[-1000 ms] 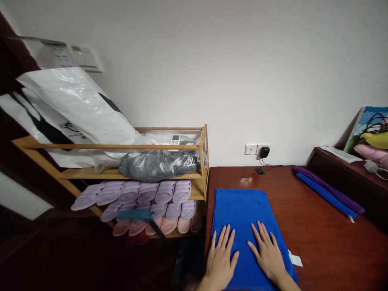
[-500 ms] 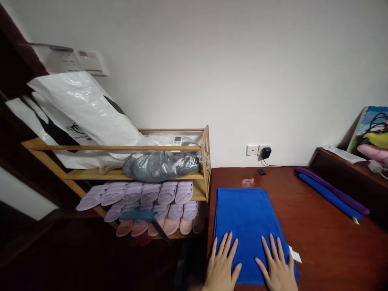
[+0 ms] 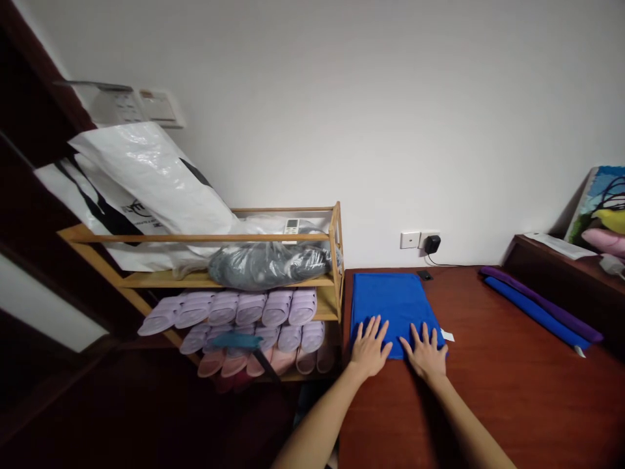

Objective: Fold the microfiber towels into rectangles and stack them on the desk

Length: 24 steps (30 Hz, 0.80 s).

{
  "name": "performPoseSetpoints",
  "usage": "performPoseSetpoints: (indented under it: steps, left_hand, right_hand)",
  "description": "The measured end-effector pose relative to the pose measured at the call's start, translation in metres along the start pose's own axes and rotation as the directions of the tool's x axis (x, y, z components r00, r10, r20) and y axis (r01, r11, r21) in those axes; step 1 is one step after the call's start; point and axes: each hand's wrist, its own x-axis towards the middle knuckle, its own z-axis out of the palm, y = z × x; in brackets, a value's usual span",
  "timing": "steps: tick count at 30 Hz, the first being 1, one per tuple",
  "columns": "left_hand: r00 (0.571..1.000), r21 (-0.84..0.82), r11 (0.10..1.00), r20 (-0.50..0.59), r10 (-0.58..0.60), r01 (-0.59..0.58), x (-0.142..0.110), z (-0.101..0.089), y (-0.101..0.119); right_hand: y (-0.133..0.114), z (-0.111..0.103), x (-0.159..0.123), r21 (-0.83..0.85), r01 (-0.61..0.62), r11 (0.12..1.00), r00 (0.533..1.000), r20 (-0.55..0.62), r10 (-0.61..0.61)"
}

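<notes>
A folded blue cloth [image 3: 390,299] lies flat on the reddish-brown table [image 3: 488,397], close to the wall. A white tag [image 3: 447,335] sticks out from its right edge. My left hand [image 3: 371,348] rests palm down on the cloth's near left part, fingers spread. On the near right part lies my right hand [image 3: 426,352], also flat with its fingers apart. Neither hand grasps anything; both press on the cloth from above.
A purple rolled cloth [image 3: 541,303] and a blue rolled cloth [image 3: 534,311] lie at the table's right. Left of the table stands a wooden rack [image 3: 336,267] with slippers [image 3: 251,307], white bags [image 3: 161,176] and a remote control [image 3: 291,228]. A black plug [image 3: 432,244] sits in the wall socket.
Both hands and the blue cloth have slid forward across the table toward the wall. The cloth now covers the whitish patch on the tabletop. More of both forearms shows.
</notes>
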Motion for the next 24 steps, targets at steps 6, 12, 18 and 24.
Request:
performPoseSetpoints:
  steps: [6,12,18,24]
  left_hand:
    - [0.993,-0.001,0.994,0.045,-0.109,0.109,0.01,0.02,-0.013]
    - [0.992,0.0,0.993,0.041,-0.122,0.122,0.022,0.019,-0.023]
    - [0.991,0.026,0.991,0.033,-0.133,0.133,0.023,0.018,-0.021]
    - [0.987,0.03,0.989,0.068,-0.146,0.144,0.023,0.013,-0.018]
  right_hand:
    - [-0.004,0.018,0.015,0.023,0.029,0.999,0.999,0.037,-0.03]
    - [-0.007,0.022,0.034,0.022,0.056,0.998,0.998,0.017,-0.056]
    - [-0.009,0.018,0.035,0.036,0.057,0.998,0.997,0.046,-0.059]
    - [0.06,0.006,0.045,0.223,0.139,0.965,0.963,0.198,-0.185]
